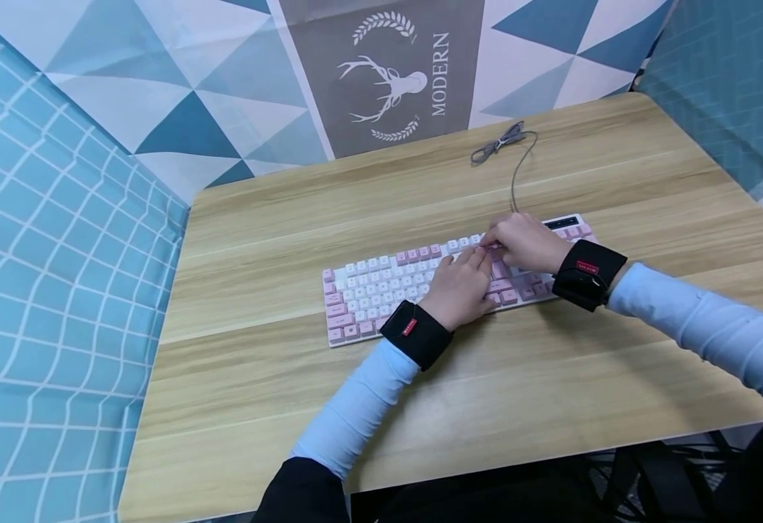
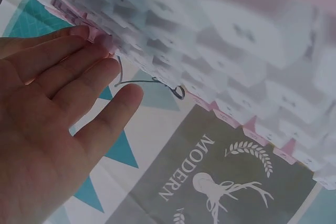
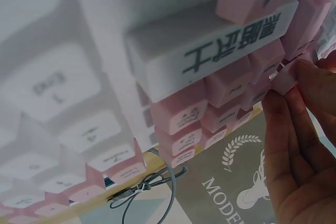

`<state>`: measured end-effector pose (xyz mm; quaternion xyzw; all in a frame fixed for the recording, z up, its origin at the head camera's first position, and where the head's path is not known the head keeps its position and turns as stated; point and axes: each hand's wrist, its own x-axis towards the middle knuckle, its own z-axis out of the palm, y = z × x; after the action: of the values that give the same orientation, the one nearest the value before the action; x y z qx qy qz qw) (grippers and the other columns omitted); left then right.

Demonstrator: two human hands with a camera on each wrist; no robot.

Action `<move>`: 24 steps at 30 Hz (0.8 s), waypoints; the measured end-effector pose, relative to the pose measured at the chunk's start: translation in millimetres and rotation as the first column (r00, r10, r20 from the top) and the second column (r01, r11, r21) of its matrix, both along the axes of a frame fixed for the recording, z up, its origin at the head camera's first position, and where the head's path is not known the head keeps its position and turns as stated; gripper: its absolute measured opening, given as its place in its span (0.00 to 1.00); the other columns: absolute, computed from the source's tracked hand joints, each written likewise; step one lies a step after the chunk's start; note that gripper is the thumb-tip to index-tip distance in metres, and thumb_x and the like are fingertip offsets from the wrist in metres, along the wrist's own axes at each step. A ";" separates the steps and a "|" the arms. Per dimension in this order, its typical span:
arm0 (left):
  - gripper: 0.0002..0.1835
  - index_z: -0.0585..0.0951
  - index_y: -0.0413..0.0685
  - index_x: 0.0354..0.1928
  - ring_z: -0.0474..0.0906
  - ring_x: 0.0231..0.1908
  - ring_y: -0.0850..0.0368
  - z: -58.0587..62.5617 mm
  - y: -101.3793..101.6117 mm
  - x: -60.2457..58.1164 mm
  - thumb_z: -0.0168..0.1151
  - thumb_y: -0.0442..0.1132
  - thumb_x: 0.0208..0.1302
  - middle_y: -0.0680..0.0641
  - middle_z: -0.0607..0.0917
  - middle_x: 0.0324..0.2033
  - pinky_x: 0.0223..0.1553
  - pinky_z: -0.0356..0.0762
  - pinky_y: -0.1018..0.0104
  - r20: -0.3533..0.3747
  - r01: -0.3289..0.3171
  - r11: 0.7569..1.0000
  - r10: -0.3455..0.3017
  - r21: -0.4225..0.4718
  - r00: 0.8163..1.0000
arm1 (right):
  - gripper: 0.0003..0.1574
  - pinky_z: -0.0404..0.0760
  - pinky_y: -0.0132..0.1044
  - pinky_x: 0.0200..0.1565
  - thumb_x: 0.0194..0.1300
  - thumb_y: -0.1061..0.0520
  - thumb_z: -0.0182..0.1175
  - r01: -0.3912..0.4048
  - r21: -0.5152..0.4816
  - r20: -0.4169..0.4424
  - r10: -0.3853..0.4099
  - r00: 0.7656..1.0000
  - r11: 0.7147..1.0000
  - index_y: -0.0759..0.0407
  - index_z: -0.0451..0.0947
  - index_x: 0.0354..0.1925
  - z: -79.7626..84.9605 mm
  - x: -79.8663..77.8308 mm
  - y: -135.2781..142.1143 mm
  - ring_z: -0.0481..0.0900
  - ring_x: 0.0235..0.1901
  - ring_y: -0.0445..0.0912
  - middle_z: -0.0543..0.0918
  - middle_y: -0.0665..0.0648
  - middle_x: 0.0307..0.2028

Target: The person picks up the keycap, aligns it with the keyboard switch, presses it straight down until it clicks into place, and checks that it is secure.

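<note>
Resting across the right half of a pink-and-white mechanical keyboard (image 1: pixel 408 287), both hands work close together near its upper row. The keyboard lies slightly slanted in the middle of the pale wooden surface (image 1: pixel 277 240), its right end nearer the back wall than its left.

The left hand (image 1: pixel 461 287) lies flat over the keys, its fingers (image 2: pixel 86 80) straight and close together, tips touching the keycaps and holding nothing. The right hand (image 1: pixel 524 241) comes in from the right, just beyond the left, the two touching at the fingertips. In the right wrist view its fingers (image 3: pixel 294 103) pinch a small pink keycap (image 3: pixel 286 80) at the edge of the pink block of keys; whether the cap is seated or loose I cannot tell.

A thin grey cable (image 1: pixel 515 156) runs from the keyboard's back edge toward the wall and ends in a bundled coil (image 1: pixel 495 145) near the rear edge of the surface.

There is broad bare wood to the left of the keyboard, in front of it toward the near edge, and behind it up to the patterned triangle backdrop (image 1: pixel 224 80) with its grey deer panel (image 1: pixel 388 73). Blue grid panels (image 1: pixel 41 290) close in the left and right sides.
</note>
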<state>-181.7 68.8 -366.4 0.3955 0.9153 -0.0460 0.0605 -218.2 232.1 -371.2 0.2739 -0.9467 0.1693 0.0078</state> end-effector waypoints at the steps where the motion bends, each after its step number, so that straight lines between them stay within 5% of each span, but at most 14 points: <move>1: 0.40 0.60 0.42 0.64 0.52 0.63 0.52 -0.6 -0.4 -0.1 0.54 0.59 0.55 0.46 0.62 0.65 0.59 0.64 0.51 -0.005 -0.001 1.000 0.001 -0.002 1.000 | 0.16 0.80 0.48 0.37 0.44 0.72 0.59 0.002 -0.004 0.006 -0.002 1.000 1.000 0.63 0.82 0.35 0.3 0.0 -0.7 0.78 0.33 0.51 0.84 0.60 0.31; 13: 0.40 0.60 0.43 0.65 0.52 0.63 0.53 -2.5 -3.9 -4.3 0.54 0.58 0.55 0.46 0.63 0.65 0.60 0.62 0.49 0.040 0.003 1.000 -0.004 0.028 0.999 | 0.15 0.80 0.48 0.40 0.44 0.73 0.58 0.026 -0.052 0.052 -0.023 0.998 0.998 0.63 0.82 0.33 -0.6 -2.3 -0.2 0.79 0.35 0.50 0.85 0.61 0.32; 24: 0.35 0.66 0.42 0.60 0.61 0.58 0.53 -7.3 4.5 3.4 0.55 0.57 0.55 0.46 0.72 0.58 0.55 0.69 0.54 -0.132 0.045 0.998 -0.039 0.039 0.991 | 0.14 0.80 0.48 0.40 0.46 0.72 0.59 0.022 -0.042 0.054 -0.020 0.998 0.999 0.62 0.83 0.33 -1.4 -1.7 -0.3 0.79 0.34 0.50 0.85 0.60 0.32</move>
<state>-178.3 73.3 -373.6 0.4119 0.9096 -0.0541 -0.0089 -219.9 231.8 -372.6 0.2590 -0.9456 0.1968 -0.0098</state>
